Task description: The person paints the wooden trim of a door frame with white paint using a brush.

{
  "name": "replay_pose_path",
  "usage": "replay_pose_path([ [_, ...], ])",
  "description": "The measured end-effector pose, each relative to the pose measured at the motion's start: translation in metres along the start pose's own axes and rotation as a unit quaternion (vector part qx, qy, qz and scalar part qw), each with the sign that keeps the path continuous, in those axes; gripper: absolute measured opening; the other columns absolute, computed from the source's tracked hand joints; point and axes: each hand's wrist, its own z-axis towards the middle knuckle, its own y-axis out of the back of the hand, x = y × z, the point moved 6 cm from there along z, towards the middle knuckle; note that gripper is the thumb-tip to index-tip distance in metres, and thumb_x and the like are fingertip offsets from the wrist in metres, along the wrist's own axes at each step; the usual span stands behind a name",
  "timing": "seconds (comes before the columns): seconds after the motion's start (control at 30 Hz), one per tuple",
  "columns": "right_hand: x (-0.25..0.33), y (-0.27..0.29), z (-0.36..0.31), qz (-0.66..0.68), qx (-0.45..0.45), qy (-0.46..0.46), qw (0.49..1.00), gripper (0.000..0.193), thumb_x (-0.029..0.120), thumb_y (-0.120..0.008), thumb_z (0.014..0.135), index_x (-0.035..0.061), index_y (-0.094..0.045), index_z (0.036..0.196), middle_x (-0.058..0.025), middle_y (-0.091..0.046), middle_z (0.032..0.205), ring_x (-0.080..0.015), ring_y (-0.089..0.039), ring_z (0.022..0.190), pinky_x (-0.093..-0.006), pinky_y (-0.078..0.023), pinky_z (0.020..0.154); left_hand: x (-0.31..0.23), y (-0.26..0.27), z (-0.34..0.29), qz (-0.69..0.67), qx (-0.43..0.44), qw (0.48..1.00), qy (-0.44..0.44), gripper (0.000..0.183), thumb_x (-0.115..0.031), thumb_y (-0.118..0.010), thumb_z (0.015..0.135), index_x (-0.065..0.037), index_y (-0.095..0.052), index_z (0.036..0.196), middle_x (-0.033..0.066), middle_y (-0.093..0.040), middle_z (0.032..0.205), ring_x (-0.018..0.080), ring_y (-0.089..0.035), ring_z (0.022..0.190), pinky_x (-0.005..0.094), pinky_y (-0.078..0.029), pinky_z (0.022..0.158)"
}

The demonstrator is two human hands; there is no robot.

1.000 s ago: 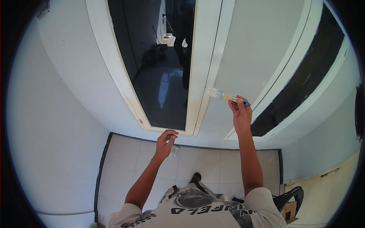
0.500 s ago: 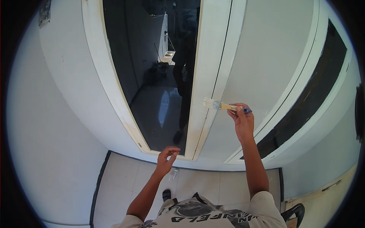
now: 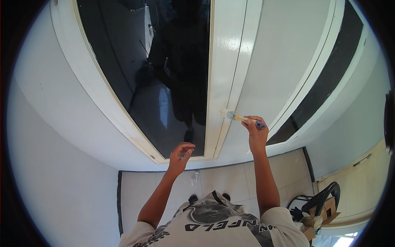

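Note:
My right hand (image 3: 257, 131) grips the handle of a paintbrush (image 3: 238, 117), a wooden handle with a dark blue end. Its bristles, coated pale, point left at the white frame (image 3: 218, 133) beside a dark glass pane (image 3: 173, 90). Whether the tips touch the frame I cannot make out. Near the pane's lower edge my left hand (image 3: 180, 158) hovers with bent fingers, the thumb apart and nothing held. Wet-looking shine shows on the frame above the brush.
A second dark pane (image 3: 329, 78) in a white frame stands to the right. At the lower right are a black chair (image 3: 329, 195), a cardboard box (image 3: 328, 213) and a cream door (image 3: 354, 185). A small pale object (image 3: 196, 177) lies on the tiled floor (image 3: 224, 181).
My view has shifted, bringing the chair and box at lower right further into sight. Right hand and brush sit slightly lower and further left in the picture; the left hand sits slightly higher.

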Motion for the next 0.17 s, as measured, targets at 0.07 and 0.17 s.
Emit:
replay_pose_path([
  [0.07,0.0064,-0.0062,0.0028,-0.047,0.019,0.005,0.999,0.018,0.005,-0.068,0.094,-0.0067,-0.063,0.107,-0.0177,-0.069,0.107,-0.0224,-0.069,0.098,-0.0353,-0.060,0.093,0.0044,0.0076,0.0004,0.002,0.011,1.000,0.002,0.016,-0.003,-0.060,0.097,-0.002,-0.066,0.112,0.0092,-0.067,0.115,0.0179,-0.068,0.101,0.0312,-0.051,0.091],
  [0.17,-0.0016,-0.0042,0.0046,-0.164,0.115,0.022,0.980,0.018,0.005,-0.068,0.095,0.0014,-0.066,0.112,-0.0124,-0.070,0.109,-0.0208,-0.068,0.099,-0.0308,-0.056,0.094,0.0032,0.0130,0.0037,-0.004,0.022,1.000,-0.002,0.017,-0.004,-0.060,0.098,-0.003,-0.066,0.113,0.0104,-0.067,0.116,0.0196,-0.068,0.101,0.0329,-0.051,0.093],
])
